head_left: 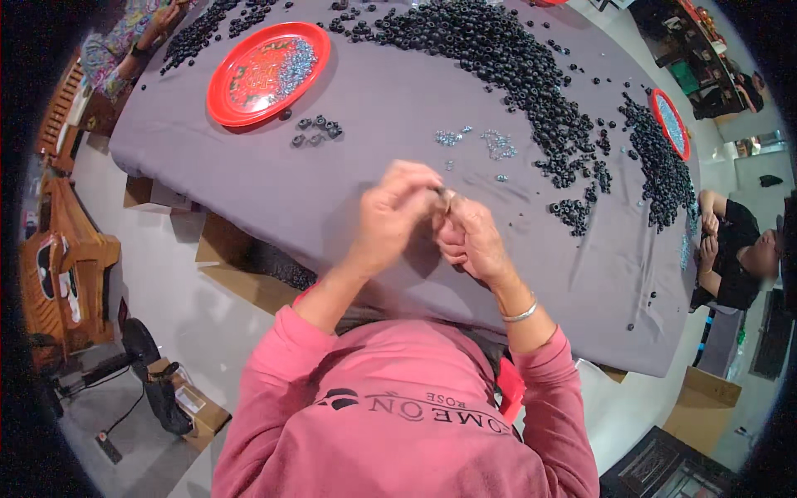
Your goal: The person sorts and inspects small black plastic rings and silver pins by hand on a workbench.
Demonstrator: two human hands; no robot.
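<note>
My left hand (392, 212) and my right hand (473, 236) meet above the near part of the grey-covered table (332, 187). Between their fingertips sits a small dark piece (440, 192), mostly hidden by the fingers. The right hand's fingers are curled closed around it. On the other side my left hand pinches at it, its fingers slightly blurred. Just beyond the hands lie small shiny metal bits (500, 144) in little clusters. A small group of black ring-shaped pieces (315, 131) lies further left.
A large heap of black ring-shaped pieces (465, 41) spreads over the far and right table. A red round tray (220, 91) with metal bits stands at left, another red tray (656, 108) at right. A person's arms (710, 224) are at the right edge; another person (112, 62) is far left.
</note>
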